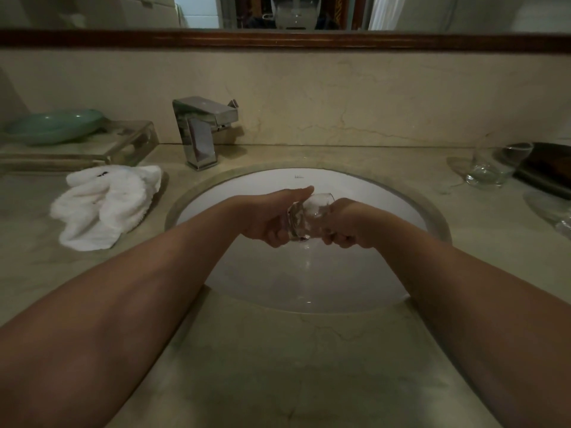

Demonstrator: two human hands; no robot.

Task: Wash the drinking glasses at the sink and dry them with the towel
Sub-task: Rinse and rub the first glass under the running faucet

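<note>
Over the sink [309,273], curling left grip [265,215] and, seemingly, right grip [349,224] round the glass [309,214]: slippery, brittle, best clasping its wall.

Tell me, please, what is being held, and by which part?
A drinking glass, tipped sideways: left hand grips its base end, right hand its rim end.

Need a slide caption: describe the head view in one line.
Over the sink, left hand and right hand hold a glass; towel left, second glass right.
</note>
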